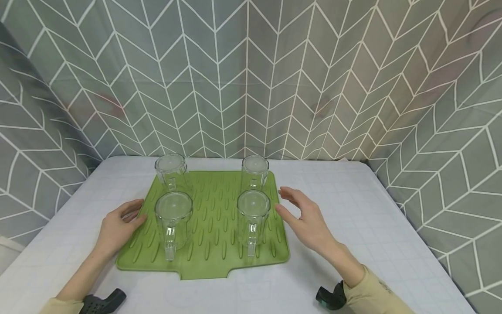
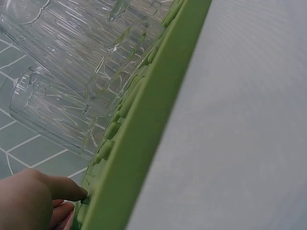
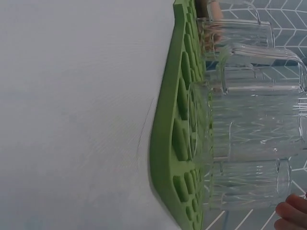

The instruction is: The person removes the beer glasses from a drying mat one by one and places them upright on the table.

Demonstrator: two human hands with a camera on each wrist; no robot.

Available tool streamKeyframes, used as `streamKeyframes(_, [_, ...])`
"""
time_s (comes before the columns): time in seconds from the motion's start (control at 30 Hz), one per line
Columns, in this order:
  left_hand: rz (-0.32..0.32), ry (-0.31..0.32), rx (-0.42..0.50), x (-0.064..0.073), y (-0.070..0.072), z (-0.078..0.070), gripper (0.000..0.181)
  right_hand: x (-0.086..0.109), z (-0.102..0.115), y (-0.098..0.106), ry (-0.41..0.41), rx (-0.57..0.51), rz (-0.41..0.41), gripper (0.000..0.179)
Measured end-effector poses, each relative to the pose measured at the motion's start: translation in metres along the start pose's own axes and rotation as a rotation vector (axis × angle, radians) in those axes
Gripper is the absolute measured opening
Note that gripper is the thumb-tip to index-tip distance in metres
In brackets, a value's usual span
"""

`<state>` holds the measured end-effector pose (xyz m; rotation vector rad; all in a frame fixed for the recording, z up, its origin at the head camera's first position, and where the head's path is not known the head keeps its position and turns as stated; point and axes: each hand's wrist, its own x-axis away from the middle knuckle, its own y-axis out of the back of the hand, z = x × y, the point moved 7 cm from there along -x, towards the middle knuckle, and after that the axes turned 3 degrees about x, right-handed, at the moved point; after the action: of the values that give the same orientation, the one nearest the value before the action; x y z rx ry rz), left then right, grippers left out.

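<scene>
A green drying mat with raised ridges (image 1: 209, 218) lies on the white table. Upside down on it stand clear glass mugs: a near left mug (image 1: 174, 213), a near right mug (image 1: 253, 211), a far left mug (image 1: 171, 168) and a far right mug (image 1: 255, 171). The near mugs' handles face me. My left hand (image 1: 119, 224) rests at the mat's left edge, thumb tip touching it, fingers loosely bent. My right hand (image 1: 307, 220) hovers beside the right-hand mugs, holding nothing, with thumb and fingers spread apart. In the right wrist view, the fingertips (image 3: 292, 213) appear near a mug's base.
A grey curtain with white chevron lines (image 1: 231, 78) hangs behind the table and along both sides. White cloth (image 1: 333, 187) covers the tabletop. A spout-like tab (image 1: 204, 274) juts from the mat's front edge. Each wrist wears a black device (image 1: 331, 296).
</scene>
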<state>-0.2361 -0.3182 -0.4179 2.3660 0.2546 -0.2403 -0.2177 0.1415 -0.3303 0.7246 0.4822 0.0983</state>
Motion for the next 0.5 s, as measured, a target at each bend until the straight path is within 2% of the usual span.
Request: streamKeyframes(0.5, [-0.007, -0.003, -0.011, 0.000, 0.000, 0.001, 0.050, -0.007, 0.024, -0.014, 0.079, -0.080, 0.034, 0.048])
